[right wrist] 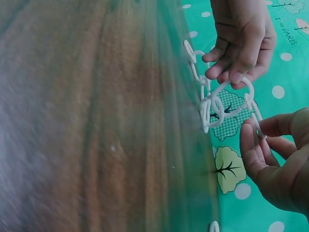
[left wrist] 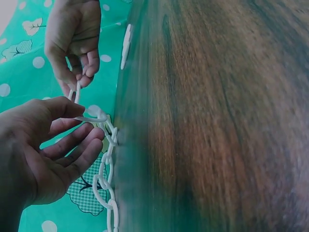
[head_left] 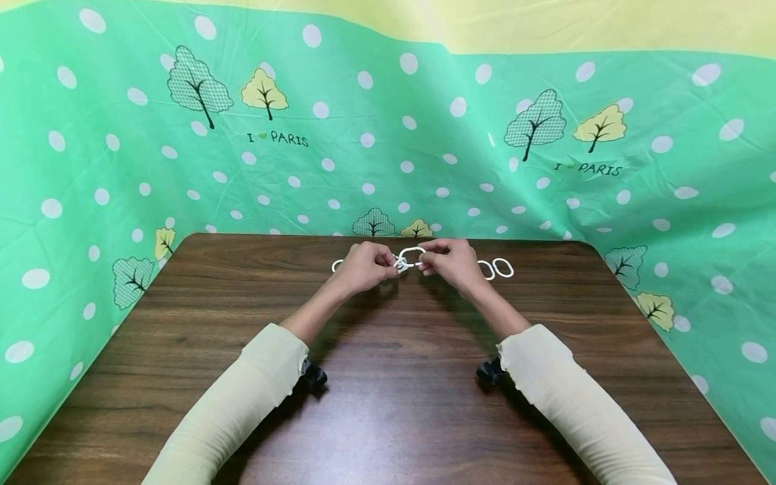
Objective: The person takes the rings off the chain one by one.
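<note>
Cloth (head_left: 91,168) in green with white dots and printed trees fills the left side of the head view and runs across behind the tabletop (head_left: 388,417), with a yellow band along the top of the frame. At lower left a pale left sleeve (head_left: 230,411) slants up towards the centre, a dark fitting (head_left: 314,378) under its cuff.

Just left of centre, near the far edge of the tabletop, is the left hand (head_left: 366,265). Its grip is narrow, thumb and finger pinching a white ring (right wrist: 251,91); in the left wrist view the other fingers lie loosely bent. A white chain (left wrist: 112,205) of linked loops runs from this ring, down towards the bottom of the left wrist view and to the upper left of the right wrist view, along the tabletop's far edge. One loop peeks out left of the hand in the head view.

Right of centre, the right hand (head_left: 451,263) faces the left one. Its grip is also narrow, fingertips pinching a white link (left wrist: 78,92) whose end meets the ring; whether it is threaded through, I cannot tell.

Farther right, just beside the right hand, a partly hidden loop (head_left: 492,271) lies on the tabletop with an outer loop (head_left: 512,269) next to it. At lower right comes the right sleeve (head_left: 582,404), with a similar dark attachment (head_left: 488,372) by its cuff.
</note>
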Demonstrator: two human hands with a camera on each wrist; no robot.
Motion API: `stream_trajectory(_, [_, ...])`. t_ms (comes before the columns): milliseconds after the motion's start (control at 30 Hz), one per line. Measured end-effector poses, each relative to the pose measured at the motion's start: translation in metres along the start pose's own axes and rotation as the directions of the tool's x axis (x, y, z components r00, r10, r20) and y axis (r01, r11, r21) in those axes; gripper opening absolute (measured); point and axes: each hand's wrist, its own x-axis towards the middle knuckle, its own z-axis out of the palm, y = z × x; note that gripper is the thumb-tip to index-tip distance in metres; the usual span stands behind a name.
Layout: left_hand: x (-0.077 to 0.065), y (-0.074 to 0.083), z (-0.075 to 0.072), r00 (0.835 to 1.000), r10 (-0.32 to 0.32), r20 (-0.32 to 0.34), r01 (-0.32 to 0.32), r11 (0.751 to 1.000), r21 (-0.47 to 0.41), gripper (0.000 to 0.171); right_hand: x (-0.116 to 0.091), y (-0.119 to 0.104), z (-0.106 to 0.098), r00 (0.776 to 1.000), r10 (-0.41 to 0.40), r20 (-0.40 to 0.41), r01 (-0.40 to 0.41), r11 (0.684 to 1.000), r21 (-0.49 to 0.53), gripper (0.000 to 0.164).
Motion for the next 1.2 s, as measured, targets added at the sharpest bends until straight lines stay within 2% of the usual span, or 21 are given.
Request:
stream_trajectory(100, [0.000,0.000,-0.001,1.000,0.014,0.017,-0.014,1.000,0.004,0.004,-0.002,0.002,0.002,0.999,0.043,-0.018,-0.043,0.998,0.048,0.031])
stream_trajectory(233, [0.001,-0.002,0.000,0.999,0.028,0.037,-0.029,0.999,0.019,0.003,-0.003,0.008,0.007,0.995,0.088,-0.039,-0.087,0.996,0.030,0.027])
stream_trajectory(467, [0.002,-0.003,0.001,0.998,0.056,0.041,-0.057,0.998,0.037,0.004,-0.003,0.013,0.015,0.991,0.114,-0.069,-0.116,0.993,-0.023,0.020])
stream_trajectory(700, [0.002,-0.003,0.002,0.997,0.061,0.043,-0.062,0.997,0.040,0.004,-0.004,0.012,0.017,0.985,0.140,-0.100,-0.141,0.990,-0.004,0.022])
stream_trajectory(933, [0.002,-0.001,0.001,0.998,0.046,0.044,-0.048,0.998,0.035,0.004,-0.005,0.014,0.009,0.980,0.164,-0.110,-0.164,0.986,0.014,0.024])
stream_trajectory(1200, [0.002,0.000,-0.001,0.999,0.034,0.029,-0.034,0.999,0.026,0.003,-0.008,0.022,-0.008,0.977,0.197,-0.076,-0.195,0.980,0.030,0.026])
